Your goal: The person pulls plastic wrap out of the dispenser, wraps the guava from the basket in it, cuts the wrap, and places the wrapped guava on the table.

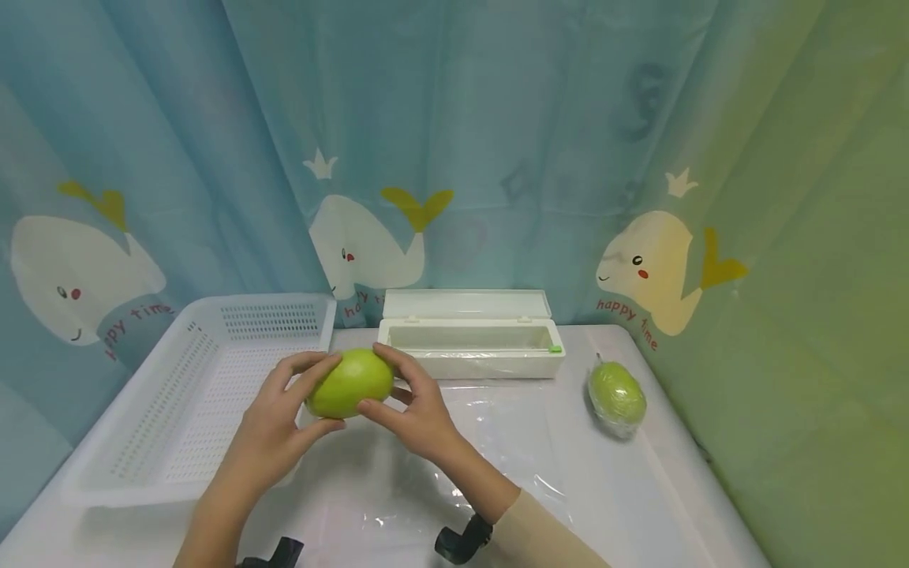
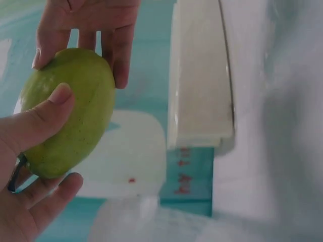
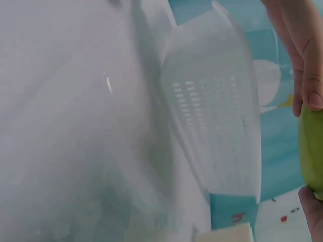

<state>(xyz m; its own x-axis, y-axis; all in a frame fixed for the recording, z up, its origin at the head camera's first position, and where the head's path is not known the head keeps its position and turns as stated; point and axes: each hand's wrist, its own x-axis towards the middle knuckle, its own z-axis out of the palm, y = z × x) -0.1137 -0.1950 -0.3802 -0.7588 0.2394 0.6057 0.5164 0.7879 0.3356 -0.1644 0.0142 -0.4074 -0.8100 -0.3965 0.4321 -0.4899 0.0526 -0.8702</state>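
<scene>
Partly finger-covered: green fruit (image 1: 353,384) | left hand (image 1: 272,426), right hand (image 1: 420,412) grip it | right-wrist view crops it

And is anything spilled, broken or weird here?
Nothing stands out: no spill or damage shows. The left hand and right hand hold a green fruit, a wrapped fruit sits on the right, and clear film lies in front of the open white box.

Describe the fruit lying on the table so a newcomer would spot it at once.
On the white table, find the open white box; in the head view, look to its right. Near the table's right edge lies a green fruit. Shiny clear film wraps it, whereas the other green fruit, held in the left hand and right hand, looks bare.
</scene>
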